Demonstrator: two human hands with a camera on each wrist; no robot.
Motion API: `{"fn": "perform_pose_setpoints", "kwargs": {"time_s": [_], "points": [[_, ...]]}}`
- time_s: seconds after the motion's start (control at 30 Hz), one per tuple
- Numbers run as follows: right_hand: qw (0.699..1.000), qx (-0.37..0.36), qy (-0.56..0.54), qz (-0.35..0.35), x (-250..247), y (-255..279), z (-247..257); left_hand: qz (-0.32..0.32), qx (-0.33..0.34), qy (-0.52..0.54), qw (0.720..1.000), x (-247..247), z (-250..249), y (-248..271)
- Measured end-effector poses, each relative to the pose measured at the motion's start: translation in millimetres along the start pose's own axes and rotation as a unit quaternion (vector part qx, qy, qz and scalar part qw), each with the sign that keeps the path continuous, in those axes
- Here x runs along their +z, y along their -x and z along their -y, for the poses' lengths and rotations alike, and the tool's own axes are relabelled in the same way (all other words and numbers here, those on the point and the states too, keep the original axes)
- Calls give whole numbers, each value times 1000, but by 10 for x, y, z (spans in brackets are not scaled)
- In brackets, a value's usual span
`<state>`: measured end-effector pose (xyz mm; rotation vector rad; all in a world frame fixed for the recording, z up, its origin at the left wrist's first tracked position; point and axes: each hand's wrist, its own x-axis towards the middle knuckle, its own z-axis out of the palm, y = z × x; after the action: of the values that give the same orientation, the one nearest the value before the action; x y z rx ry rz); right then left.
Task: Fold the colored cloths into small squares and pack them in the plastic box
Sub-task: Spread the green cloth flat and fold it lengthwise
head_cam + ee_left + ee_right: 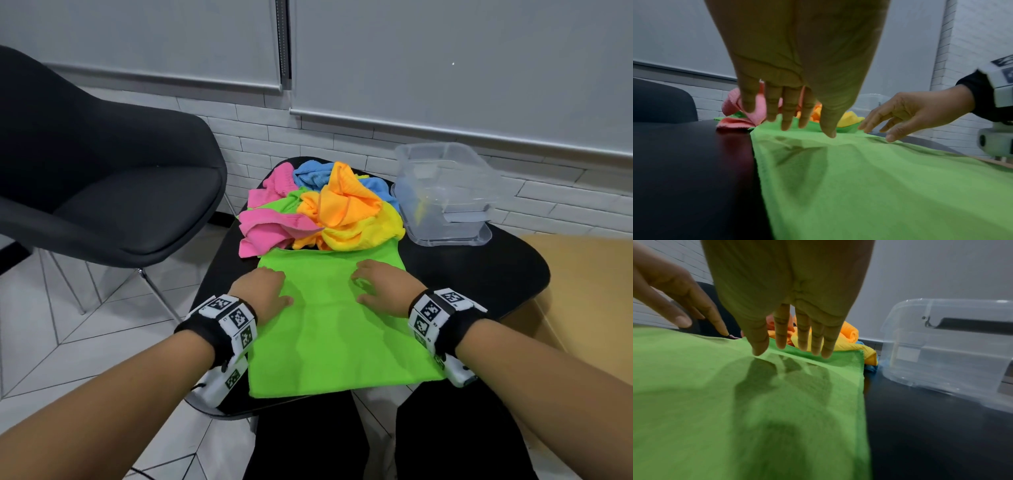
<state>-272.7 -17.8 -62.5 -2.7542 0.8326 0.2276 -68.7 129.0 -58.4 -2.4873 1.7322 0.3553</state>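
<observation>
Here, green cloth point(329, 322) flat under fingers point(359, 274)

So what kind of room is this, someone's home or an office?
Probably an office or lounge corner: a black shell chair beside a small black table, roller blinds over a white brick wall, pale tiled floor.

A bright green cloth point(339, 329) lies spread flat in the lower centre of the head view, its near edge at the table's front rim and its far edge tucked against the pile. That pile point(318, 209) sits just above it, mid-frame — crumpled pink, blue, orange and yellow cloths heaped together, with a second green one showing beneath. To the right of the pile stands the clear plastic box point(445, 195), upright — touching the blue cloth's edge.
</observation>
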Motion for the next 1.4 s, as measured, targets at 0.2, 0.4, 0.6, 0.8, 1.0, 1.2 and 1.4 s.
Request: {"fn": "perform_pose_setpoints", "kwargs": {"time_s": [0.2, 0.4, 0.6, 0.8, 1.0, 1.2, 1.4], "points": [[999, -38, 26, -14, 33, 602, 22, -17, 107, 74, 991, 85, -132, 560], [995, 4, 76, 66, 196, 1109, 17, 59, 102, 59, 991, 309, -225, 1003], [983, 21, 170, 63, 332, 1256, 15, 52, 100, 2, 994, 407, -211, 1193], [988, 35, 129, 73, 200, 1215, 7, 40, 87, 6, 995, 363, -191, 1224], [991, 64, 67, 96, -45, 1224, -59, 33, 79, 59, 995, 244, -144, 1233], [993, 69, 22, 97, -300, 1135, -123, 13, 49, 146, 988, 39, -25, 1061], [995, 93, 21, 18, -428, 873, -260, -79, -21, 203, 976, -36, 91, 741]]}}
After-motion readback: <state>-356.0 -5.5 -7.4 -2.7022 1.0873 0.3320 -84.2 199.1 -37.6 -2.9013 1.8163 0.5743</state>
